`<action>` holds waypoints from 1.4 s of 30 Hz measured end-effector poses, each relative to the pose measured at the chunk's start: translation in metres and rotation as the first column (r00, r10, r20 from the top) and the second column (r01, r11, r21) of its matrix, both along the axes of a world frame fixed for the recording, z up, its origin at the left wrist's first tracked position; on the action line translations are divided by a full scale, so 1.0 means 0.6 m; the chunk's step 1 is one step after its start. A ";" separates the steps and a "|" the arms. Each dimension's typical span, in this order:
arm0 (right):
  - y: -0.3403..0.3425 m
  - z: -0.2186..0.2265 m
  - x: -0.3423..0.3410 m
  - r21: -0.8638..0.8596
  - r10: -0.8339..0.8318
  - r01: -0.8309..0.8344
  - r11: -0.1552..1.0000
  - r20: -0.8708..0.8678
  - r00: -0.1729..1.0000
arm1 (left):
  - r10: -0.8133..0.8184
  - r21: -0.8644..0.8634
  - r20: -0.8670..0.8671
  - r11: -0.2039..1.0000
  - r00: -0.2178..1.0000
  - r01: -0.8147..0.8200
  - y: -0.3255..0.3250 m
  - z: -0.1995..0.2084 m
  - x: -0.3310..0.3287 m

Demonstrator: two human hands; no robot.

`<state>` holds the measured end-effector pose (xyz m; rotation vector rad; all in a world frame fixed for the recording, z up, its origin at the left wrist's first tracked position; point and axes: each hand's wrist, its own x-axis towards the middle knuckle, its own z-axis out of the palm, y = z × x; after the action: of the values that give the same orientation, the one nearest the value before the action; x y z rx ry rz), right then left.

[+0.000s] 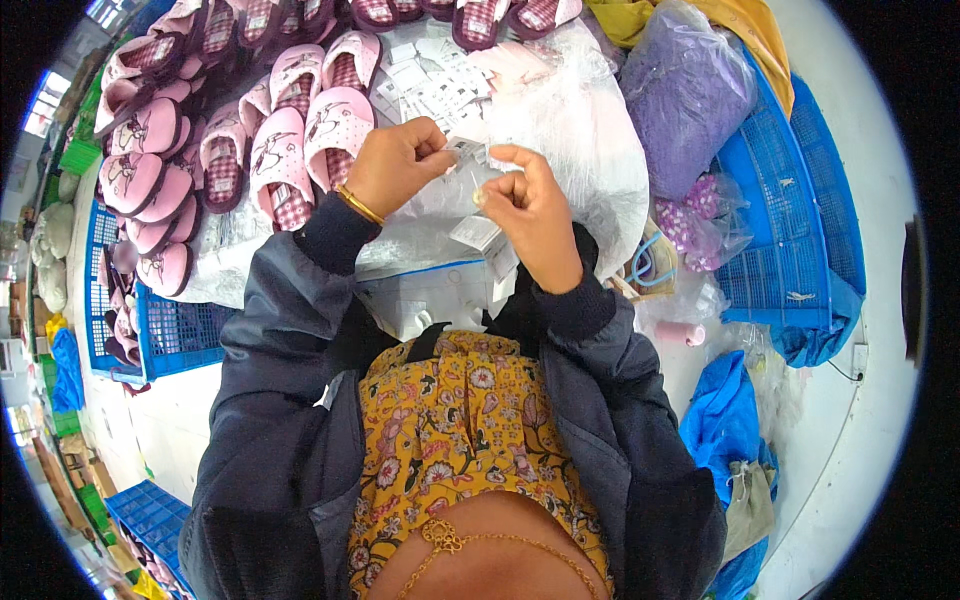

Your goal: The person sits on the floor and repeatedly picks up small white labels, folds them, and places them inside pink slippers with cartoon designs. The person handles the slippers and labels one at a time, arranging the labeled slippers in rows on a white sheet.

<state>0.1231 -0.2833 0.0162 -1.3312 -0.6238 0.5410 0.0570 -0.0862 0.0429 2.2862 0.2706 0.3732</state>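
Above the front of the covered table, my left hand is closed in a pinch, thumb against forefinger. A small printed paper tag shows right beside its fingertips. My right hand is also closed in a pinch, its forefinger bent over toward the left hand. A thin pale strand seems to run between the fingertips, too fine to make out. Below the right hand's fingers is a white printed tag; whether it hangs from them I cannot tell. Pink slippers with checked insoles lie left of my left hand.
Clear plastic sheeting covers the table. Loose printed tags lie beyond my hands. More slippers are stacked at left, above a blue crate. On the right are a purple bag, blue baskets and a pink roll.
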 end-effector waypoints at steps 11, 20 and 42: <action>0.022 -0.001 -0.008 -0.056 -0.011 0.010 0.998 -0.018 1.000 | -0.083 0.039 0.101 0.996 0.991 0.079 -0.038 0.006 -0.038; 0.017 -0.013 -0.010 -0.029 0.022 -0.023 0.999 -0.033 0.999 | -0.153 -0.039 -0.031 0.988 0.988 0.151 -0.039 0.011 -0.058; 0.031 -0.009 -0.070 -0.159 0.292 -0.311 0.937 -0.132 0.947 | -0.140 -0.158 -0.008 0.978 0.990 0.137 -0.013 -0.014 -0.158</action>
<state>0.0812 -0.2649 0.0105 -1.3712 -0.7096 0.9310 -0.0378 -0.0942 0.0347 2.1398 0.1437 0.2493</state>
